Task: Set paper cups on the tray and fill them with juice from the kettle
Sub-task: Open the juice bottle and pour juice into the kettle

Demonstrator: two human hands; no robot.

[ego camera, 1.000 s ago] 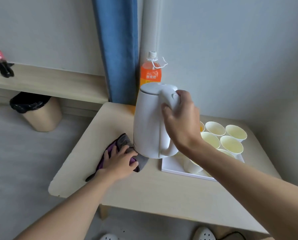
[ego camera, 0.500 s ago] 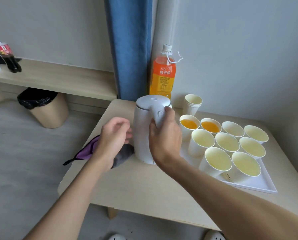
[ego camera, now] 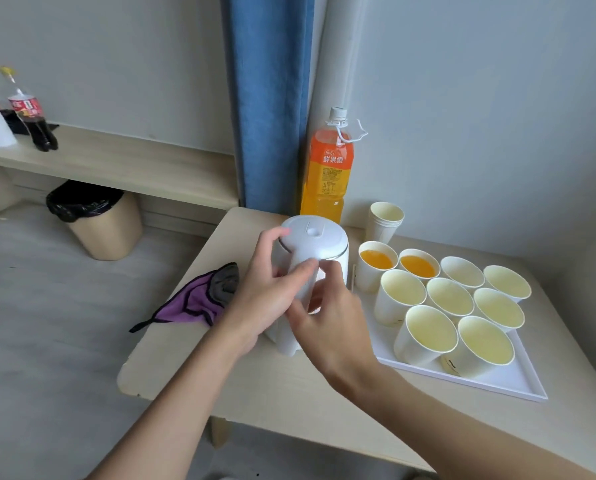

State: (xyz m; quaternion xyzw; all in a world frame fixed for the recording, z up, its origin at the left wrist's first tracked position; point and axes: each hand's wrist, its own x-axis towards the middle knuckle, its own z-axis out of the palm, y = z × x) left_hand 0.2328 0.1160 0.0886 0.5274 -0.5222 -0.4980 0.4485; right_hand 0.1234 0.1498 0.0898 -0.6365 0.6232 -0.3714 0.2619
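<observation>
The white kettle (ego camera: 315, 244) stands upright on the table, just left of the white tray (ego camera: 497, 386), with its handle towards me. My left hand (ego camera: 265, 299) holds it near the top, thumb at the lid's edge and fingers across the handle. Low at the handle sits my right hand (ego camera: 327, 323), its fingers blurred, so its hold is unclear. Several paper cups stand on the tray. Two at the back left hold orange juice (ego camera: 376, 259) (ego camera: 418, 266). The other cups (ego camera: 431, 329) are empty.
A stack of spare cups (ego camera: 384, 223) and an orange juice bottle (ego camera: 329, 168) stand behind the kettle by the wall. A purple and grey cloth (ego camera: 199, 299) lies on the table's left edge. On the floor at left is a bin (ego camera: 99, 220), under a shelf with cola bottles (ego camera: 29, 112).
The kettle came down from the air and now stands on the table. My left hand left the cloth and reached the kettle's top. My right hand slid lower on the handle.
</observation>
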